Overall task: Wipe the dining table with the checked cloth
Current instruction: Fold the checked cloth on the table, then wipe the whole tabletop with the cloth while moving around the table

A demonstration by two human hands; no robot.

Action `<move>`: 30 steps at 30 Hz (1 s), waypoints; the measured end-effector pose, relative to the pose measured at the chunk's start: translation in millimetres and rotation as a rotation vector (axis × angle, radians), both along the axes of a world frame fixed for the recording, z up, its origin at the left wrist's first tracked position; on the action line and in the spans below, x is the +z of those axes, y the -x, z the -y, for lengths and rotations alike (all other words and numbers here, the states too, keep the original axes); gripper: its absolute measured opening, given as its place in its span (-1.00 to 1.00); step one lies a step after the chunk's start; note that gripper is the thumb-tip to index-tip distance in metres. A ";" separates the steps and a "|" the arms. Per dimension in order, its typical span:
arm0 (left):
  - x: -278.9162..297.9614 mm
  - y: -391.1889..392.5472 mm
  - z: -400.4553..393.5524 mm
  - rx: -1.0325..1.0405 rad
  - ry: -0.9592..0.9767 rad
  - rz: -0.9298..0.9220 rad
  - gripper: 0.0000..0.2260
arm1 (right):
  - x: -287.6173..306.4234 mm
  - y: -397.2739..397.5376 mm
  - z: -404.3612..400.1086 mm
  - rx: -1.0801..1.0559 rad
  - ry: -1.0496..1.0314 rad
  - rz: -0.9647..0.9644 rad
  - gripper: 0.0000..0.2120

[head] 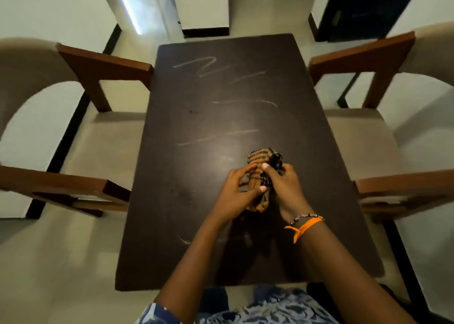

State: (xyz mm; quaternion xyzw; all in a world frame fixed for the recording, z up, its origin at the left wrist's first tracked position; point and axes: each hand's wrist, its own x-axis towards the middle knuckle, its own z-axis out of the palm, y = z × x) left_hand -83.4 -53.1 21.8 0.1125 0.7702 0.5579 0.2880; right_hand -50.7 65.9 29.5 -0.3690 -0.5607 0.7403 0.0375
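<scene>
Blue-patterned clothing (270,306) filled the bottom edge of the view, and from it both forearms reached out over the dark dining table (172,225). Both hands met over the near middle of the tabletop, where the checked cloth (260,159) was bunched into a tight roll. The left hand (235,193) had its fingers curled onto the roll's left side, thumb pressed across it. The right hand (285,188), with an orange band (304,227) and beads at the wrist, gripped the other side, fingers wrapped round the fabric. Whether the cloth rested on the wood or was held just above it could not be told from this angle.

By the look of things the wiping had hardly begun. Pale chalky streaks (208,68) zigzagged across the far half and middle of the table, untouched, and a small pale smear (184,240) lay near the front edge. The cloth seemed to be in the folding or gathering stage, so nearly the whole surface was left to do.

Wooden-armed chairs (105,70) stood on either side.
</scene>
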 end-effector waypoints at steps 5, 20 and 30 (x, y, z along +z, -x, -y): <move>5.5 85.2 64.2 0.032 -0.063 0.067 -0.61 | 6.9 75.7 61.7 0.180 0.055 -0.100 -0.73; 4.4 363.0 101.8 -0.030 0.212 -0.123 -0.63 | 26.9 379.7 75.3 0.116 -0.837 -0.176 -0.84; -75.2 428.5 106.8 0.022 0.752 -0.509 -0.47 | -64.0 523.8 86.4 0.775 -1.254 0.099 -0.55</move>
